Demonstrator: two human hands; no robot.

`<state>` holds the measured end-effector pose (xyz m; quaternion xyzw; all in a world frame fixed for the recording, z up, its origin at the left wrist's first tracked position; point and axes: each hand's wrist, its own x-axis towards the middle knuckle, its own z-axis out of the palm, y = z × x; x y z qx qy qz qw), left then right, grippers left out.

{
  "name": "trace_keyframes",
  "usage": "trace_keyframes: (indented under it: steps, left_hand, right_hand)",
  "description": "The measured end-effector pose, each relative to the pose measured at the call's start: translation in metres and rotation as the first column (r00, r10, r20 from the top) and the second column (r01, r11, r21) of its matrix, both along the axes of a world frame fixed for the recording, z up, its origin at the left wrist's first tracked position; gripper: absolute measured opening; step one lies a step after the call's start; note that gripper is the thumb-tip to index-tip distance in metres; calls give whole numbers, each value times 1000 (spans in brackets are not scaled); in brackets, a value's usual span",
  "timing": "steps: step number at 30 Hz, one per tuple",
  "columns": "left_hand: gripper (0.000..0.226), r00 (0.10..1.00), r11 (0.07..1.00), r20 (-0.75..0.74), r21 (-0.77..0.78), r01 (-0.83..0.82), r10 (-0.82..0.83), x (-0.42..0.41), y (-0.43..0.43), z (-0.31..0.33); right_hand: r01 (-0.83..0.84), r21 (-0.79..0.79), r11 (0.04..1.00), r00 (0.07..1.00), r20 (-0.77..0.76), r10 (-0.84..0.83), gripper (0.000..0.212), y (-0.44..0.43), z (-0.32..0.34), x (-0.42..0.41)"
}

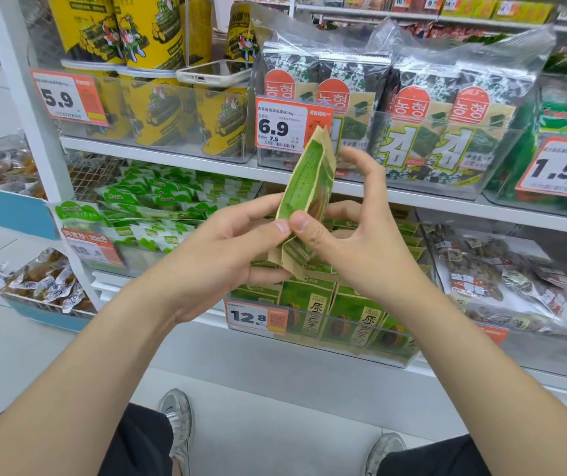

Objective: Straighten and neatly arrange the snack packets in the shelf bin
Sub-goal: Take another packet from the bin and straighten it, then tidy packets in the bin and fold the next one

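Note:
A green and tan snack packet (313, 180) stands edge-on and tilted in the air in front of the shelves. My left hand (227, 245) grips its lower left edge, thumb on top. My right hand (347, 235) pinches the same lower end with thumb and curled fingers, index finger raised behind the packet. Directly below, a clear shelf bin (371, 355) holds several matching green packets (304, 312) standing upright in rows, with a 12.8 price tag on its front.
Above is a shelf with seaweed packs (443, 132) in clear bins and yellow canisters (158, 111) with a phone (213, 75) lying on top. Green-white sachets (158, 207) fill the bin to the left, bagged snacks (502, 283) the one to the right. My shoes stand on the floor below.

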<state>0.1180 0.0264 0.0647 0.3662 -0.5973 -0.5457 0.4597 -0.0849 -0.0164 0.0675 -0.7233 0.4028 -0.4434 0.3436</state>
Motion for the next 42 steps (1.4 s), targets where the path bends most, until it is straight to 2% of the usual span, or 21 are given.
trace_keyframes:
  steps: [3, 5, 7, 9, 12, 14, 17, 19, 21, 24, 26, 28, 30, 31, 32, 34, 37, 39, 41, 42]
  left_hand:
    - [45, 989, 995, 137, -68, 70, -60, 3, 1, 0]
    - [44, 980, 993, 198, -107, 57, -35, 1, 2, -1]
    - [28, 980, 994, 198, -105, 12, 9, -2, 1, -3]
    - [24, 982, 997, 189, -82, 7, 8, -4, 2, -5]
    - [32, 978, 996, 203, -87, -34, 51, -6, 0, -5]
    - [32, 977, 991, 183, -101, -90, 107, -5, -2, -5]
    - [31, 968, 981, 179, -108, -160, 177, -3, -5, -6]
    - [33, 960, 976, 190, -108, -187, 205, 0, -6, -7]
    - [34, 946, 968, 218, -130, -215, 240, 4, -9, -9]
    - [30, 926, 946, 216, -168, -279, 311, 11, -19, -13]
    - [25, 897, 909, 184, -202, -365, 401, 14, -27, -15]
    - [22, 811, 831, 206, -252, -496, 547, 20, -32, -17]
    - [18, 644, 739, 364, -378, -558, 673, 31, -35, -17]
    - [14, 561, 730, 467, -432, -530, 683, 35, -35, -17]
    - [10, 506, 754, 561, -445, -483, 655, 38, -34, -17]
    - [14, 452, 842, 718, -378, -385, 529, 41, -32, -17]
    - [42, 374, 936, 864, -266, -230, 337, 40, -27, -18]
    - [55, 292, 950, 906, -271, -152, 305, 40, -28, -23]
    - [49, 239, 947, 917, -306, -96, 320, 37, -32, -31]
    - [42, 239, 946, 916, -313, -78, 323, 36, -34, -35]
  right_hand:
    - [-32, 37, 999, 999, 24, 32, 115, -4, -4, 1]
    - [-34, 60, 998, 999, 34, 32, 118, -7, -6, 3]
    - [-22, 96, 995, 997, 69, 16, 114, -8, -6, 3]
    - [33, 126, 991, 995, 89, -45, 104, -8, -5, 2]
    - [209, 101, 973, 974, 71, -216, 93, -12, -2, 1]
    - [240, 100, 966, 956, 148, -252, 86, -12, 0, 1]
    - [188, 101, 977, 950, 233, -207, 55, -11, 2, 1]
    - [94, 158, 983, 948, 287, -137, 33, -10, 4, -1]
    - [40, 191, 981, 950, 297, -97, 20, -12, 4, -5]
    - [6, 58, 998, 983, 182, -17, 10, -20, 2, -10]
    - [33, -59, 998, 989, 143, -24, 8, -25, -1, -12]
    - [127, -187, 974, 985, 139, -102, 10, -30, -3, -13]
    - [163, -286, 944, 986, 90, -143, 10, -33, -5, -13]
    - [156, -322, 934, 988, 50, -148, 11, -34, -7, -12]
    - [144, -351, 925, 989, 12, -150, 13, -34, -8, -9]
    - [127, -416, 900, 985, -50, -162, 15, -34, -11, -1]
    - [52, -529, 847, 968, -182, -173, 17, -33, -15, 18]
    - [-29, -536, 844, 940, -301, -159, 19, -36, -19, 33]
    - [-103, -519, 848, 861, -474, -185, 30, -40, -20, 49]
    - [-145, -508, 849, 788, -579, -212, 34, -42, -20, 57]
